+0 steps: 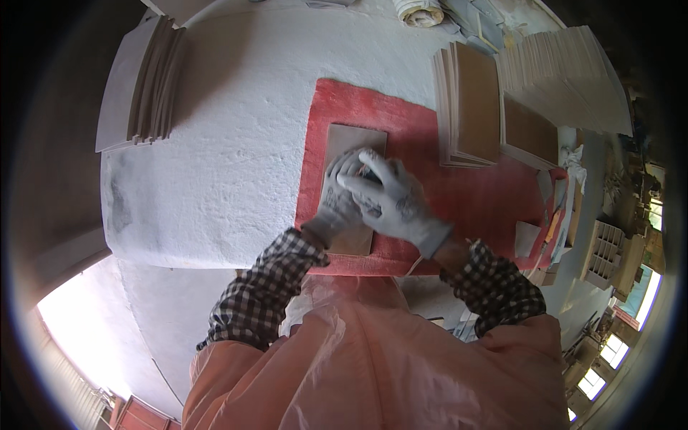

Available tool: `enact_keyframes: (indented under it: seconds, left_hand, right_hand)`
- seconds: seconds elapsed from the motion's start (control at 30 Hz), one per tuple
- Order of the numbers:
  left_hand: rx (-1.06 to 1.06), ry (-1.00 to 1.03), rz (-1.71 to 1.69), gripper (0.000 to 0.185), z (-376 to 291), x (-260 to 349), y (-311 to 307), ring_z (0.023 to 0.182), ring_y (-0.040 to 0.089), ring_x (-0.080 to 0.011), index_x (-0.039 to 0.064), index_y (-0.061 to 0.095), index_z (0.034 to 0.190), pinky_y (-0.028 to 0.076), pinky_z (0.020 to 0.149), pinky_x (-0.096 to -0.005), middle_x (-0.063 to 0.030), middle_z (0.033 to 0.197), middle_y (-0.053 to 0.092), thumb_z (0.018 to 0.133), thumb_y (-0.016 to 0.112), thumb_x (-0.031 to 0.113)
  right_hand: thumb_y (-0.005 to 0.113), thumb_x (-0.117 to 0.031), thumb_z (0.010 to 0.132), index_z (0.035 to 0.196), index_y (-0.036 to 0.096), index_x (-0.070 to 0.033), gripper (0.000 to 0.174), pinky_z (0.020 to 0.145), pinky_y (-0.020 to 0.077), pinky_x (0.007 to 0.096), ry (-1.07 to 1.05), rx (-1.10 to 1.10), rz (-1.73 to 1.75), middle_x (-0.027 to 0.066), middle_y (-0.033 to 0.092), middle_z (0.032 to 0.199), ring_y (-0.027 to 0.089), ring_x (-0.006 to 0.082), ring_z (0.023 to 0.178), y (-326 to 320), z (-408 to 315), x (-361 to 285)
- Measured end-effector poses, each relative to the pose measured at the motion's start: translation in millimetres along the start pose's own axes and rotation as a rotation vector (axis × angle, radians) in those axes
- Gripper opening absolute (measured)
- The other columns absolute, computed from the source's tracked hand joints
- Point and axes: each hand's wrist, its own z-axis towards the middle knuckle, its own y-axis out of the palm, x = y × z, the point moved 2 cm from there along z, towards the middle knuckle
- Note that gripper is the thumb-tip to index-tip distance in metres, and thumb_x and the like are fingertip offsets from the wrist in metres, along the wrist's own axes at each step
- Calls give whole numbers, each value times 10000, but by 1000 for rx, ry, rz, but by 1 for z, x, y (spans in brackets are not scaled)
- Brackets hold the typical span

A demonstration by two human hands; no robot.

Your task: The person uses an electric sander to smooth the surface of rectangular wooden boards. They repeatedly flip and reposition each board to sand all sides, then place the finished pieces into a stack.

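A flat brown-grey rectangular panel [357, 137] lies lengthwise before me on a red felt-like cloth [371, 102]. My left hand [341, 196], in a grey coated work glove, is over the middle of the panel. The gloved right hand [395, 201] comes in from the right, its bent fingers overlapping the left one's. A small dark patch shows between the fingers. Whether that is a held thing or only shadow, I cannot tell. The two hands hide the panel's centre, while its far end and near right corner stay visible.
Upright stacks of thin panels stand at the left [134, 86], on the cloth's right [467, 102] and farther right [564, 75]. An orange-handled tool [552, 228] lies by the right edge near a small pale offcut [527, 239]. A rolled material [422, 13] lies at the back.
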Motion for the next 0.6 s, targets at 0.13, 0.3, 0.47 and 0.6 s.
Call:
enact_keyframes:
  seconds: [0.13, 0.3, 0.47, 0.6]
  left_hand:
    - [-287, -56, -15, 694, 106, -34, 12, 1219, 609, -335, 136, 597, 1329, 465, 1067, -467, -131, 1304, 644, 718, 832, 366]
    - [-91, 44, -119, 574, 19, 15, 10, 1252, 584, -428, 47, 557, 1343, 459, 1097, -527, -210, 1340, 601, 852, 742, 281]
    - [-61, -24, 5, 610, -103, 44, -3, 1354, 559, -388, 60, 480, 1433, 439, 1148, -541, -192, 1485, 557, 929, 699, 325]
    - [-135, 73, 55, 675, -14, -22, -29, 1239, 600, -373, 91, 518, 1394, 480, 1056, -505, -164, 1335, 615, 829, 779, 351]
  right_hand:
    - [798, -162, 748, 1346, 673, -287, 623, 932, 601, 462, 121, 99, -35, 31, 565, 1314, 605, 338, 1120, -31, 57, 62]
    - [787, -83, 743, 1329, 686, -253, 619, 910, 583, 452, 154, 55, 34, 82, 544, 1365, 596, 356, 1077, -9, -17, 8]
    - [767, -147, 781, 1293, 713, -244, 525, 811, 599, 490, 52, 69, 39, 193, 503, 1384, 624, 377, 984, 38, -87, -59]
    - [791, -132, 759, 1367, 646, -278, 642, 815, 594, 519, 159, 71, 40, 103, 496, 1336, 588, 384, 1068, 33, 8, -30]
